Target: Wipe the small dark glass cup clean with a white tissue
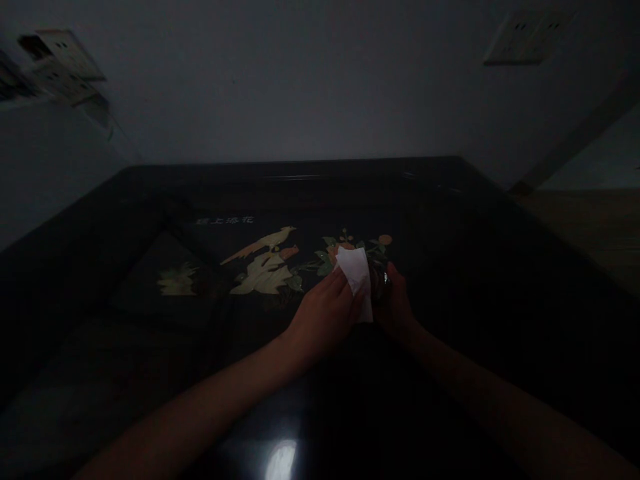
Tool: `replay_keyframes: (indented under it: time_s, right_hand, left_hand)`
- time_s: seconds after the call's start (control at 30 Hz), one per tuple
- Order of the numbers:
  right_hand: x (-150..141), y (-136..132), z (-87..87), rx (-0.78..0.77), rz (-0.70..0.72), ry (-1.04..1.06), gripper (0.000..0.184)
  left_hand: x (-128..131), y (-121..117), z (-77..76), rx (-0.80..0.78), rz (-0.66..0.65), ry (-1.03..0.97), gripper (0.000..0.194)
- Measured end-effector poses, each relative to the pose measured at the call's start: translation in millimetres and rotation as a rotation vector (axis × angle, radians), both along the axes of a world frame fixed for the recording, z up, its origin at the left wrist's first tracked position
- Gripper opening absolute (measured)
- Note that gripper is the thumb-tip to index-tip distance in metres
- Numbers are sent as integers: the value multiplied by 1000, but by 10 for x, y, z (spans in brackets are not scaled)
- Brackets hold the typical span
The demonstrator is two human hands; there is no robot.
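My left hand is closed on a white paper tissue, its fingers pressing the sheet against the left side of a small dark object. That dark object has a shiny highlight; the dim light hides what kind of thing it is. From the right, my right hand wraps around it, most of the fingers lost in shadow. Both hands are over a glossy black table, close to its decorated part. A bird-and-flower picture in pale yellow, orange and green shows behind and left of my hands.
Beyond the table's far edge rises a plain wall. Wall sockets sit at upper right, with more sockets at upper left. Pale written characters mark the tabletop. A light reflection glows near the front.
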State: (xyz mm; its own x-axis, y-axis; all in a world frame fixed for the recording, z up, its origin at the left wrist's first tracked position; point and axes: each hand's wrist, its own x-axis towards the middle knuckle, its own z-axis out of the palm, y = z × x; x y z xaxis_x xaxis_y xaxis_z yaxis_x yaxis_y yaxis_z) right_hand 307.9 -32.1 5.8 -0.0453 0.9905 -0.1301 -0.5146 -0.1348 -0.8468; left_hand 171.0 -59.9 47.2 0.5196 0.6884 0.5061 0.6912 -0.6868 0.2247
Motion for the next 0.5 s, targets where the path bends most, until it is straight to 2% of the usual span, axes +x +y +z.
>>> replay_keyframes:
  time_s: [0.2,0.37,0.5]
  right_hand:
    - [-7,-34,-12,-21,40,32,40]
    - [13,-14,-23,8,-27,-17,28]
    - [28,7,-30,15,-40,-6,28]
  left_hand:
    - [1,-4,4,97,-60,-36,26]
    - [11,-44,32,155,-117,-17,24]
    - [39,-90,42,194,-150,-3,21]
